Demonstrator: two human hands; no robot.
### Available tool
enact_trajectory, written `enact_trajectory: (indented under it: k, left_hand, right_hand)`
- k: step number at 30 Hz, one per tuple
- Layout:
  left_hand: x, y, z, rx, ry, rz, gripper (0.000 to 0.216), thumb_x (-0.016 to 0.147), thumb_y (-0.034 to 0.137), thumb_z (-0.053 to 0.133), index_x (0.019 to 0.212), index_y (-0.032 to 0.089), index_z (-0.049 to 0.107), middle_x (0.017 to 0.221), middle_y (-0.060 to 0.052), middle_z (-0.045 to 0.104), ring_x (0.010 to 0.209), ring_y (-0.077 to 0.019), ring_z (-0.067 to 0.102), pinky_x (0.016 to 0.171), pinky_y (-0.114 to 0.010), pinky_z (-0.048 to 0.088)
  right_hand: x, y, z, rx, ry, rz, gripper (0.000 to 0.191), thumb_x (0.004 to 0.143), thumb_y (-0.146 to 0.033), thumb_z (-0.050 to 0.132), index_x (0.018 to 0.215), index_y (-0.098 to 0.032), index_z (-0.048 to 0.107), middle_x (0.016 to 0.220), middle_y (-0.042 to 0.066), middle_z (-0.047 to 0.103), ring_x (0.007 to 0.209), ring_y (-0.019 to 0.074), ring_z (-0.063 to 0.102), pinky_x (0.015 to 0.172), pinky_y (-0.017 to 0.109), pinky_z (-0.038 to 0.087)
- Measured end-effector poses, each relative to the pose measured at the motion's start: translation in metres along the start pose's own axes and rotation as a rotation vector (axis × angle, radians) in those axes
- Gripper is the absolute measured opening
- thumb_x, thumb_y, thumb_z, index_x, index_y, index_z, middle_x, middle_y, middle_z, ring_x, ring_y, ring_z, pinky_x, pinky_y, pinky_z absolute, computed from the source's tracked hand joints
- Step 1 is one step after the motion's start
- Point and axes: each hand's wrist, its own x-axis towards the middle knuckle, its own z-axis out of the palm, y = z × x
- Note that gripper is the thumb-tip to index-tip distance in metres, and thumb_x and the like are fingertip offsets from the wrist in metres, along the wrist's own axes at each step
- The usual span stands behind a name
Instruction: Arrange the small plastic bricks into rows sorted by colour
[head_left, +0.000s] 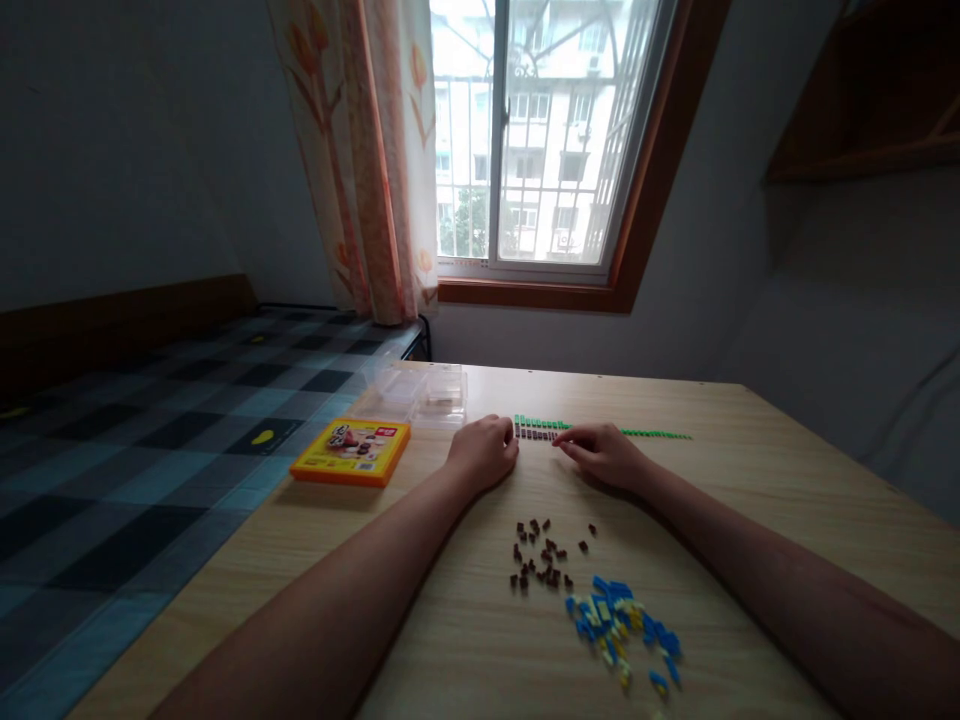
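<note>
My left hand (486,450) rests on the table with its fingers curled, against the left end of a row of small brown building bricks (531,434). What its fingers hold, if anything, is hidden. At the right end of that row, my right hand (604,455) has thumb and index finger brought together at a small brown brick (555,438). Just behind runs a longer row of small green bricks (660,433), partly covered by my right hand. Nearer to me lies a loose scatter of brown bricks (551,552), with a pile of blue and yellow bricks (619,620) to its right.
A yellow and orange box (352,452) lies left of my left hand. Behind it stand clear plastic cases (420,393). A bed with a checked cover (210,420) adjoins the wooden table (787,520) on the left. The window (555,140) is beyond the far edge.
</note>
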Motion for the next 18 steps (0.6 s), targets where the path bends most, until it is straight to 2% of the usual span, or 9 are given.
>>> enact_trajectory:
  k: [4, 7, 13, 18]
  left_hand:
    - [0.000, 0.000, 0.000, 0.003, 0.009, 0.006, 0.020, 0.088, 0.034, 0.047, 0.086, 0.022, 0.063, 0.096, -0.005, 0.067, 0.082, -0.0181, 0.061, 0.066, -0.028, 0.042]
    - [0.000, 0.001, -0.001, 0.000, 0.009, 0.003, 0.021, 0.089, 0.035, 0.047, 0.086, 0.022, 0.063, 0.096, -0.005, 0.067, 0.082, -0.0183, 0.061, 0.066, -0.028, 0.042]
    - [-0.001, 0.003, -0.004, -0.011, -0.024, -0.020, 0.020, 0.089, 0.034, 0.048, 0.088, 0.021, 0.063, 0.098, -0.006, 0.066, 0.086, -0.0187, 0.062, 0.070, -0.029, 0.043]
    - [0.000, 0.003, -0.004, -0.007, -0.023, -0.020, 0.020, 0.089, 0.034, 0.048, 0.087, 0.021, 0.063, 0.097, -0.006, 0.066, 0.085, -0.0185, 0.062, 0.069, -0.028, 0.043]
  right_hand:
    - [0.000, -0.006, -0.015, 0.244, -0.422, 0.103, 0.033, 0.081, -0.044, 0.063, 0.094, -0.016, 0.074, 0.071, 0.002, 0.068, 0.058, 0.0122, 0.054, 0.053, 0.022, 0.038]
    - [-0.001, -0.014, -0.026, 0.245, -0.655, 0.113, 0.033, 0.074, -0.046, 0.071, 0.087, -0.016, 0.073, 0.069, 0.001, 0.065, 0.059, 0.0118, 0.054, 0.050, 0.020, 0.037]
    - [-0.005, -0.026, -0.040, 0.256, -0.867, 0.019, 0.032, 0.069, -0.039, 0.078, 0.093, -0.018, 0.073, 0.070, -0.003, 0.060, 0.062, 0.0092, 0.051, 0.053, 0.019, 0.036]
    - [-0.005, -0.026, -0.042, 0.199, -0.907, -0.046, 0.030, 0.073, -0.037, 0.075, 0.098, -0.020, 0.076, 0.070, -0.003, 0.058, 0.061, 0.0085, 0.049, 0.056, 0.019, 0.037]
